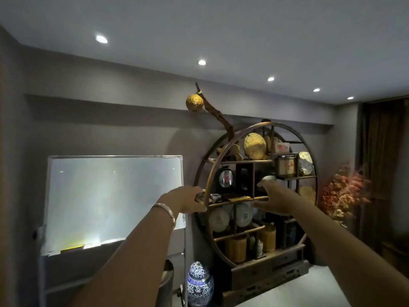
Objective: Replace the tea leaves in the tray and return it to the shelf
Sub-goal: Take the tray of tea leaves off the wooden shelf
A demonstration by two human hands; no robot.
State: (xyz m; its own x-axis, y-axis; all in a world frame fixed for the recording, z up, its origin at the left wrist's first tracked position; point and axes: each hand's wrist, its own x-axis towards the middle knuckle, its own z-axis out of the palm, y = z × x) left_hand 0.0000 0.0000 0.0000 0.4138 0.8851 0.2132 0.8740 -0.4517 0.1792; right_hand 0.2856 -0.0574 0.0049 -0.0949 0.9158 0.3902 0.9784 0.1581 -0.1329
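Both hands reach up to the round wooden shelf: left hand, bracelet on wrist, grips something small at the shelf's left rim, can't tell what. Right hand is spread, fingers apart, holding nothing, just in front of the middle ledge. The flat dark tray sits on that middle ledge between the two hands; contents too dim to tell
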